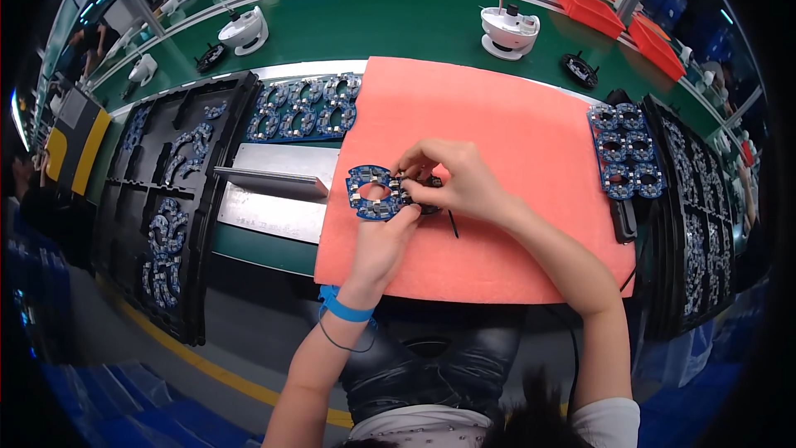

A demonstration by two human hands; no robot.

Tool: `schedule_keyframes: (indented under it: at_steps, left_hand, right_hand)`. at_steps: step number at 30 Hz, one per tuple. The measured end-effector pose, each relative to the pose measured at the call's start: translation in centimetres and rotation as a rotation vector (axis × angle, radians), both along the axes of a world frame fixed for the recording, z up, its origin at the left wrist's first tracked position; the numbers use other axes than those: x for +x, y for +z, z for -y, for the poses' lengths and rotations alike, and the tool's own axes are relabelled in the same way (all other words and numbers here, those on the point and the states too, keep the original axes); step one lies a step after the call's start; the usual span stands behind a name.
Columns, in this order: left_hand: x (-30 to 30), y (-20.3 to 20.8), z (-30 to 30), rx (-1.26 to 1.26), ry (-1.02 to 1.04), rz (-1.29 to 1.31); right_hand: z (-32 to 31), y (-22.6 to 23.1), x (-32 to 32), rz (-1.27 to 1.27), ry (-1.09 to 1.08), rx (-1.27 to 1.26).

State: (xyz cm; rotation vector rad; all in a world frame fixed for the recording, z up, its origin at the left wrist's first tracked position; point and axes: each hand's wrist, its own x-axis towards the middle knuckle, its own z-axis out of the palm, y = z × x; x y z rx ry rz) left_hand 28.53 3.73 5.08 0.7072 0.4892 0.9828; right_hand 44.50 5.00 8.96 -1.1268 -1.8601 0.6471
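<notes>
A blue circuit board (367,209) with an oval opening is held just above the pink foam mat (497,133). My left hand (385,236) grips it from below, a finger showing through the opening. Over the board's right part, my right hand (452,178) is closed, thumb and fingers pinched at a small dark part (429,199) whose kind I cannot make out. A thin black cable end (454,226) sticks out below it. A blue wrist strap (347,308) circles my left wrist.
Left of the mat stand a metal fixture (274,182), a panel of blue boards (303,108) and a black tray (124,236) of boards. To the right are another board panel (618,149) and a second tray (692,224). White housings (507,31) stand behind.
</notes>
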Motion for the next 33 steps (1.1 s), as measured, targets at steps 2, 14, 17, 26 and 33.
schedule_keyframes:
  at_steps: [2,14,17,26,33]
  left_hand:
    - [0.0,0.0,0.0,0.004,0.003,0.027]
    - [-0.1,-0.5,-0.3,0.040,-0.050,0.013]
    - [0.1,-0.5,-0.1,0.011,0.012,0.008]
    - [0.0,-0.8,-0.2,0.003,0.002,-0.041]
    - [0.0,-0.6,0.2,-0.052,0.044,-0.014]
  right_hand:
    - [0.1,0.0,-0.1,0.030,0.018,0.051]
    - [-0.2,0.2,-0.3,-0.096,0.090,-0.150]
    - [-0.9,0.5,-1.5,-0.022,0.034,0.031]
    - [-1.7,0.4,-2.2,-0.117,0.029,-0.024]
    - [-2.0,0.3,-3.7,0.123,0.119,0.377]
